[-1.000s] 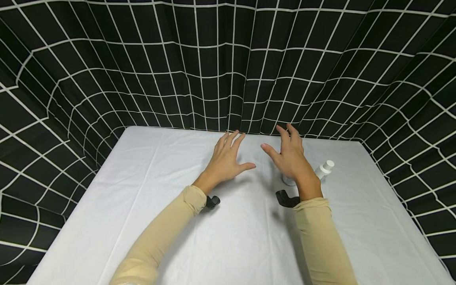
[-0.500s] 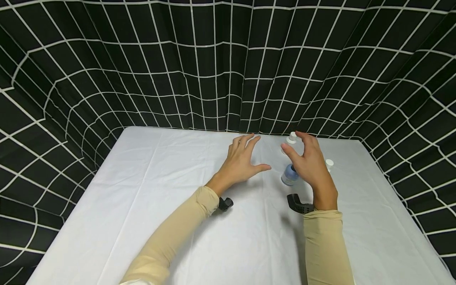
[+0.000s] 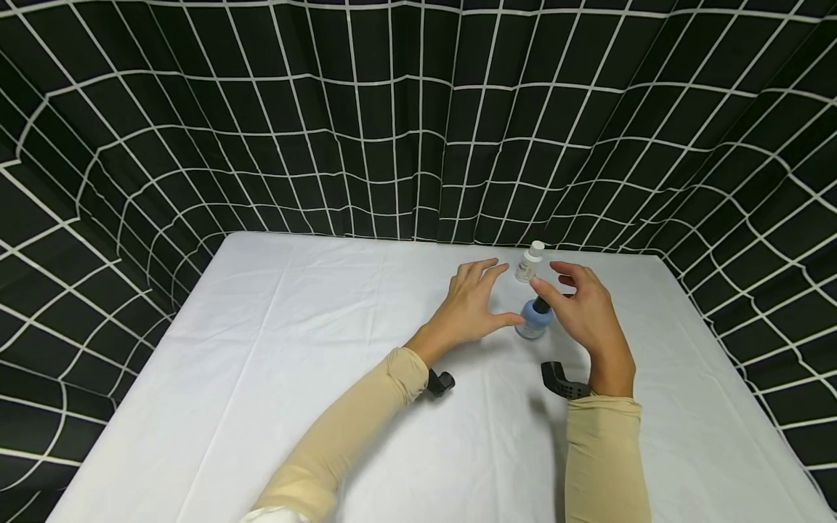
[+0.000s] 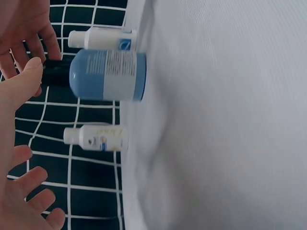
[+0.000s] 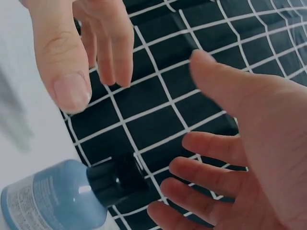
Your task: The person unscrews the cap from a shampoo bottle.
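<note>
L hand [image 3: 467,309] is now closer to the round blue plastic bottle [image 3: 533,322] w/ black top [image 3: 542,305] btwn it & R hand [image 3: 584,309] on the white-cloth desk [image 3: 275,378], both empty w/ fingers apart, so it's in reach.

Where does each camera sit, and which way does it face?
Head: worn on the head, looking forward and down at the white table; left hand, right hand and sleeves show.
Left wrist: worn there, facing the blue bottle; parts of both hands show.
Right wrist: worn there, facing the gridded curtain; parts of both hands show.
Both wrist views share the blue bottle.
</note>
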Demonstrator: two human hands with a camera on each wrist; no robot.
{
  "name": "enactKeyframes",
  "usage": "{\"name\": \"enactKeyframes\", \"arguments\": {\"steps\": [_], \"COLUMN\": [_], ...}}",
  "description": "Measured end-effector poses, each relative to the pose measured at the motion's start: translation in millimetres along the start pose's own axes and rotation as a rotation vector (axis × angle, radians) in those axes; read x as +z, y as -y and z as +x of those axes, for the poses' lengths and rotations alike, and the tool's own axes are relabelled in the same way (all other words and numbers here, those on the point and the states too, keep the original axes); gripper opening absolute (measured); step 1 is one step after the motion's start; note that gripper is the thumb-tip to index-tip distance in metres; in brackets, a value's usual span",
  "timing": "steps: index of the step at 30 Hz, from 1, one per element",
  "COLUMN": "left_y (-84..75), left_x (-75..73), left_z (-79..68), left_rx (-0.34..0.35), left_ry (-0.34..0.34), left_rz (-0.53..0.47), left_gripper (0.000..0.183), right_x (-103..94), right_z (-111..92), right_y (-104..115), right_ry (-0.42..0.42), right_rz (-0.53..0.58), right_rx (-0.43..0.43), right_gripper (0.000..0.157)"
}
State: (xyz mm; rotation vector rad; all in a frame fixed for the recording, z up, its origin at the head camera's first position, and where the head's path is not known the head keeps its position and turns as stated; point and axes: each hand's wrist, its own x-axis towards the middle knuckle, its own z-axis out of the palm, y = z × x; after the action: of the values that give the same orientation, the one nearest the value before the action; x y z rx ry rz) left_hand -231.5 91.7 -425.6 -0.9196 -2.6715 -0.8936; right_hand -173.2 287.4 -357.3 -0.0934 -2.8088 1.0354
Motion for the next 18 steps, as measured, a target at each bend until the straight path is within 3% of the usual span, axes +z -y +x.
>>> {"name": "enactKeyframes", "arguments": {"steps": [8, 14, 18], "left_y": [-16.1, -21.7, -22.8], "left_x": [20.6, 34.0, 44.2], "left_z": [7.4, 9.5, 12.0], "left_rx": [0.000, -0.051, -0.096], "left_ry": [0.043, 0.068, 0.089], "left_rz": [-0.090, -0.214, -0.246], "left_gripper": [0.090, 0.090, 0.089], "right_x": [-0.7, 2.4, 3.7], "right_z": [-3, -2, -1], "right_y": [-15, -20, -23], "right_ry": [-0.003, 0.000, 0.025], "right_rz": [-0.043, -0.030, -0.033], "right_rx": [-0.019, -0.036, -0.048], "right_gripper": [0.073, 0.067, 0.063]}}
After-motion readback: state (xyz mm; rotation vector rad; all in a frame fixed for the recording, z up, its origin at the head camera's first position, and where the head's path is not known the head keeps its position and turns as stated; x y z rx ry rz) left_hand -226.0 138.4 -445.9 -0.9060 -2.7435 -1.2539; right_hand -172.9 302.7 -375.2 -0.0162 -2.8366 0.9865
